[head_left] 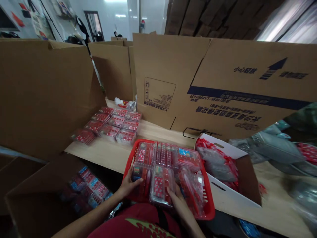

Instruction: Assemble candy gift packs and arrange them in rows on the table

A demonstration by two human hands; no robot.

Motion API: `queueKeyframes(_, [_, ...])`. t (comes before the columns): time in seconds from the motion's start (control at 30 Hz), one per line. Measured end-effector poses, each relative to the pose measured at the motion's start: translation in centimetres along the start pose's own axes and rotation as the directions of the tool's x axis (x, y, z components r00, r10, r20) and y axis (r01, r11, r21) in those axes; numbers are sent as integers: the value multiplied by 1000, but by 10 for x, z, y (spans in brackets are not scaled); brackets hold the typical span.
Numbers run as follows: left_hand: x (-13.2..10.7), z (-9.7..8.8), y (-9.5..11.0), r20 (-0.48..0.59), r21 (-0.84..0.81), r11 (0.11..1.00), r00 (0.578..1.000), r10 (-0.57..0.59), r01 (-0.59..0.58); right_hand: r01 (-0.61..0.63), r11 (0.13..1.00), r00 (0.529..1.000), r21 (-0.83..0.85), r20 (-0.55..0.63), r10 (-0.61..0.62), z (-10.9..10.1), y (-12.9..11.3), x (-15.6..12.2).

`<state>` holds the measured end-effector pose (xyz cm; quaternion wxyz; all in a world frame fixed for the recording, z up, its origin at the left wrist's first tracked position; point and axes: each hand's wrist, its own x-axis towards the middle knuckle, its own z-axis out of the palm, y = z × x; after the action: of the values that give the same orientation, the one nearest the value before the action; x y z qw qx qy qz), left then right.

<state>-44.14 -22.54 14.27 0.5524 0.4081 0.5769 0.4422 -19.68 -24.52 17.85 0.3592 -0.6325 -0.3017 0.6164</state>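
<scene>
A red plastic basket (210,201) in front of me holds several clear plastic boxes with red patterned contents. My left hand (130,185) is at the basket's left side, its thumb over a box at the front left (141,173) and its fingers along that box's outer side. My right hand (178,196) grips the right side of the front middle clear plastic box (159,186), which has a red-and-white dotted panel. Right of that hand, a looser clear package (192,190) leans at a slant. Some fingertips are hidden.
Stacked clear boxes (117,122) stand on the table at the left. An open white carton (237,195) of red-edged bags stands right of the basket. Large cardboard (170,59) rises behind. A lower cardboard box (32,198) at left holds more packs. Plastic bags (269,142) lie far right.
</scene>
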Motion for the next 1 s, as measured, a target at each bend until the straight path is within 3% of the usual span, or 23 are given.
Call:
queueKeyframes(0.1, [0, 0, 1, 5, -6, 1000, 1000, 10, -10, -20, 998, 999, 53, 26, 19, 2, -1, 2])
queueKeyframes(0.37, [-2, 4, -11, -68, -62, 995, 995, 75, -79, -239, 942, 958, 236, 216, 189, 11, -18, -5])
queueKeyframes(0.43, [-4, 4, -20, -93, -16, 992, 988, 122, -124, -224, 938, 964, 264, 203, 173, 14, -21, -11])
queueKeyframes(0.5, [-7, 1, -27, -124, 148, 966, 965, 229, -210, -197, 937, 970, 290, 196, 143, 18, -24, -17])
queueKeyframes(0.57, [-9, -5, -33, -87, 433, 831, 902, 423, -348, -207, 927, 964, 313, 227, 139, 21, -25, -19])
queueKeyframes(0.63, [-9, -11, -35, 80, 691, 548, 803, 590, -471, -231, 912, 953, 339, 268, 141, 23, -25, -17])
queueKeyframes(0.7, [-8, -15, -34, 259, 808, 265, 721, 643, -527, -235, 896, 953, 377, 271, 136, 21, -22, -13])
queueKeyframes(0.77, [-6, -17, -31, 351, 848, 98, 689, 634, -521, -225, 883, 962, 411, 239, 134, 17, -16, -9])
queueKeyframes(0.87, [-6, -15, -26, 369, 871, 17, 675, 639, -491, -254, 860, 962, 442, 211, 176, 4, -4, -7])
queueKeyframes(1.0, [-9, -13, -20, 385, 852, 8, 637, 668, -523, -238, 868, 968, 436, 176, 177, -14, 13, -9])
